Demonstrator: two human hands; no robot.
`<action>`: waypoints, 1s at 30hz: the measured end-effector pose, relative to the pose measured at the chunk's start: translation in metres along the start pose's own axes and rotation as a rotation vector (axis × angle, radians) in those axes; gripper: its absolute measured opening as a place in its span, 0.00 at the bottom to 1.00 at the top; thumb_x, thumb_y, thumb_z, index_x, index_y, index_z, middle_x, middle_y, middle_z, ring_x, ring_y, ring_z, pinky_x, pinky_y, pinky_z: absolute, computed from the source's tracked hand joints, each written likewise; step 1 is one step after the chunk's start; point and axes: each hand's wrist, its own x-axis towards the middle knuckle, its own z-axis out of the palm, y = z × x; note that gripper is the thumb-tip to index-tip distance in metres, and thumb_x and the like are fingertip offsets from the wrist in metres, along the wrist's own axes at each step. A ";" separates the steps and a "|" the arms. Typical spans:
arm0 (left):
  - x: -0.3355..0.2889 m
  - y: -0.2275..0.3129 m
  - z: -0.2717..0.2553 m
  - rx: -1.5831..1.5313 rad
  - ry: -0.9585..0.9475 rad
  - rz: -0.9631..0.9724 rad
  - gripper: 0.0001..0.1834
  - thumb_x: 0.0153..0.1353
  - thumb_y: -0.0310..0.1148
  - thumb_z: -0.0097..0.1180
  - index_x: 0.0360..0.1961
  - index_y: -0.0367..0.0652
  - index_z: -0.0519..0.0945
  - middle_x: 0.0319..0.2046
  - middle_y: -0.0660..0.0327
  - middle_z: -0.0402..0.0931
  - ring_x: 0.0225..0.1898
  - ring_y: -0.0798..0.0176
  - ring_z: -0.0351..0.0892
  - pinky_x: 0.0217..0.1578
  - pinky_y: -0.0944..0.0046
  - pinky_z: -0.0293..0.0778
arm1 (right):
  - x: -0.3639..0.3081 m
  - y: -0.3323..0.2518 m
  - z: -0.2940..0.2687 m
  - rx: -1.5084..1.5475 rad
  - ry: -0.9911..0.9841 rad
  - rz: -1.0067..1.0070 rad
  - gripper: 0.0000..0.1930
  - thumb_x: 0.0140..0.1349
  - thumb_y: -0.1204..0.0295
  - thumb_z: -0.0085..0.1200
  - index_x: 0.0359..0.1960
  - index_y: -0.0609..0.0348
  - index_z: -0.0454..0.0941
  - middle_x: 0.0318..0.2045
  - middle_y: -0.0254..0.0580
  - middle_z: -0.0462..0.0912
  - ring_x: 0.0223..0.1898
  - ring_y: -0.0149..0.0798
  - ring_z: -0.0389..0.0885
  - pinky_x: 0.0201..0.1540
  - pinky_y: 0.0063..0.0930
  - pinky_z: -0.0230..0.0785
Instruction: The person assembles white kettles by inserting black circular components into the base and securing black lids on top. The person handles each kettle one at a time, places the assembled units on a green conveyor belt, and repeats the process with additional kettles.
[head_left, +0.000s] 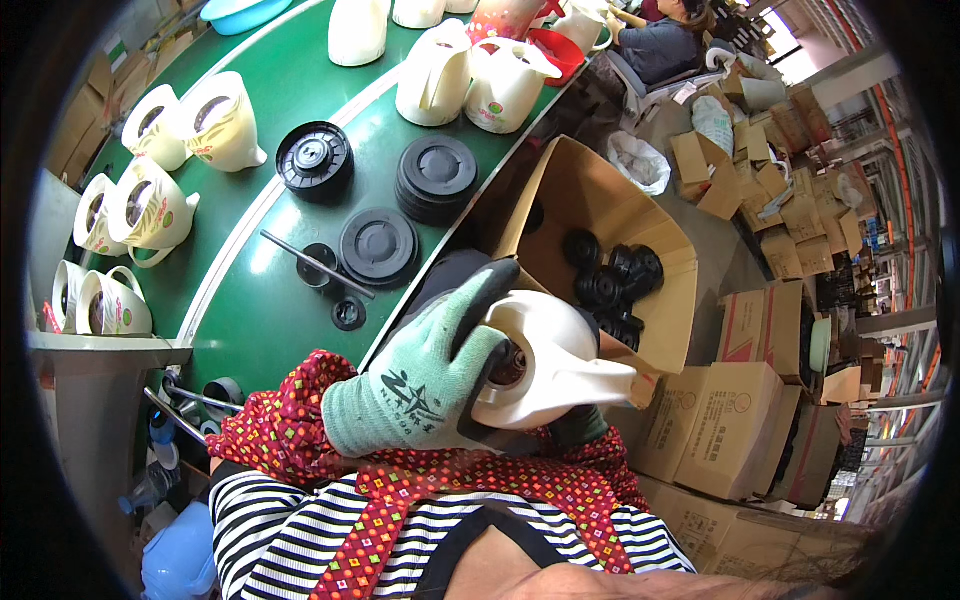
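Note:
My left hand (425, 375), in a green glove with black fingertips, grips a white plastic jug part (545, 360) close to my chest. Its thumb lies over the top and the fingers reach to the dark opening in the part. My right hand (578, 425) is almost hidden under the white part; only a dark gloved bit shows, supporting it from below. Red patterned sleeve covers wrap both forearms. Just beyond my hands stands an open cardboard box (585, 195) holding several black round caps (610, 285).
A green conveyor belt (260, 300) runs up the left with black lids (378, 245), stacked black discs (436, 178), a metal rod (315, 265) and cream jugs (225, 120). More jugs (150, 210) sit at the left. Cardboard cartons (735, 425) pile at the right. Another person (665, 40) sits at the top.

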 end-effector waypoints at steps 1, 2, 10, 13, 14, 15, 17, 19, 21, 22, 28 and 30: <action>0.000 -0.001 0.000 0.049 -0.041 0.062 0.31 0.56 0.34 0.73 0.54 0.25 0.74 0.73 0.26 0.62 0.67 0.25 0.75 0.67 0.41 0.75 | -0.001 0.000 0.001 -0.004 -0.002 0.007 0.35 0.75 0.65 0.59 0.79 0.60 0.61 0.72 0.48 0.73 0.69 0.40 0.75 0.73 0.39 0.69; -0.001 -0.001 0.000 0.051 -0.044 0.078 0.31 0.54 0.36 0.75 0.52 0.26 0.75 0.73 0.26 0.62 0.67 0.25 0.74 0.68 0.40 0.74 | -0.003 -0.001 0.001 -0.007 -0.006 0.016 0.34 0.75 0.65 0.59 0.79 0.60 0.61 0.72 0.48 0.73 0.69 0.40 0.75 0.73 0.40 0.69; -0.002 -0.003 0.001 -0.038 -0.062 -0.059 0.35 0.56 0.29 0.70 0.67 0.39 0.77 0.73 0.44 0.70 0.71 0.38 0.73 0.72 0.47 0.69 | 0.000 -0.006 0.009 -0.039 -0.035 0.088 0.33 0.75 0.65 0.59 0.78 0.60 0.64 0.72 0.49 0.74 0.69 0.40 0.76 0.72 0.40 0.70; -0.007 -0.011 0.002 0.016 -0.121 0.004 0.29 0.51 0.32 0.74 0.58 0.43 0.85 0.73 0.41 0.69 0.72 0.35 0.72 0.71 0.43 0.69 | 0.001 -0.008 0.006 -0.062 -0.053 0.102 0.32 0.75 0.65 0.58 0.77 0.60 0.65 0.72 0.49 0.74 0.69 0.41 0.76 0.72 0.40 0.70; -0.010 -0.016 0.003 0.036 -0.167 -0.018 0.29 0.42 0.41 0.80 0.49 0.46 0.88 0.74 0.38 0.66 0.73 0.30 0.68 0.71 0.37 0.67 | 0.000 -0.010 0.004 -0.079 -0.054 0.099 0.32 0.75 0.65 0.58 0.77 0.60 0.65 0.72 0.49 0.74 0.69 0.41 0.76 0.72 0.40 0.70; -0.015 -0.021 0.005 -0.008 -0.190 -0.061 0.37 0.38 0.50 0.84 0.52 0.47 0.88 0.74 0.37 0.62 0.74 0.29 0.63 0.73 0.35 0.63 | -0.001 -0.012 0.001 -0.105 -0.052 0.087 0.32 0.75 0.65 0.58 0.77 0.60 0.65 0.72 0.49 0.74 0.69 0.41 0.76 0.72 0.40 0.70; -0.027 -0.036 0.010 -0.091 -0.136 -0.186 0.42 0.37 0.58 0.85 0.54 0.50 0.88 0.74 0.38 0.61 0.75 0.28 0.60 0.73 0.34 0.59 | -0.002 -0.022 -0.005 -0.199 -0.031 0.021 0.32 0.75 0.65 0.58 0.77 0.60 0.66 0.71 0.50 0.74 0.69 0.41 0.76 0.72 0.40 0.70; -0.041 -0.057 0.020 -0.275 -0.054 -0.249 0.49 0.42 0.56 0.85 0.66 0.49 0.82 0.75 0.42 0.61 0.77 0.36 0.60 0.74 0.37 0.60 | -0.001 -0.038 -0.009 -0.368 0.011 -0.063 0.31 0.75 0.64 0.58 0.77 0.60 0.66 0.71 0.50 0.75 0.69 0.41 0.76 0.72 0.40 0.70; -0.065 -0.070 0.030 -0.741 0.102 -0.620 0.53 0.44 0.51 0.86 0.70 0.40 0.75 0.72 0.46 0.65 0.73 0.47 0.66 0.72 0.46 0.65 | 0.006 -0.054 -0.005 -0.699 0.018 -0.183 0.30 0.73 0.67 0.61 0.75 0.62 0.69 0.68 0.50 0.78 0.66 0.40 0.79 0.70 0.39 0.72; -0.077 -0.077 0.033 -0.816 0.146 -0.725 0.56 0.46 0.48 0.85 0.72 0.36 0.70 0.71 0.48 0.67 0.72 0.52 0.69 0.71 0.49 0.68 | 0.013 -0.063 0.000 -0.819 0.048 -0.134 0.30 0.72 0.69 0.63 0.73 0.63 0.72 0.65 0.50 0.82 0.64 0.40 0.82 0.68 0.38 0.74; -0.152 -0.113 0.026 -1.381 0.556 -0.924 0.52 0.65 0.63 0.62 0.79 0.39 0.62 0.74 0.46 0.69 0.73 0.44 0.72 0.73 0.43 0.67 | 0.095 -0.110 0.057 0.057 -0.237 0.275 0.25 0.85 0.68 0.40 0.74 0.72 0.67 0.51 0.48 0.87 0.50 0.38 0.88 0.56 0.35 0.81; -0.171 -0.125 0.021 -1.459 0.665 -0.928 0.49 0.69 0.66 0.56 0.80 0.45 0.62 0.76 0.51 0.68 0.74 0.45 0.69 0.75 0.40 0.63 | 0.131 -0.124 0.066 -0.228 -0.241 0.121 0.27 0.85 0.60 0.44 0.74 0.68 0.69 0.48 0.48 0.87 0.48 0.40 0.89 0.53 0.34 0.82</action>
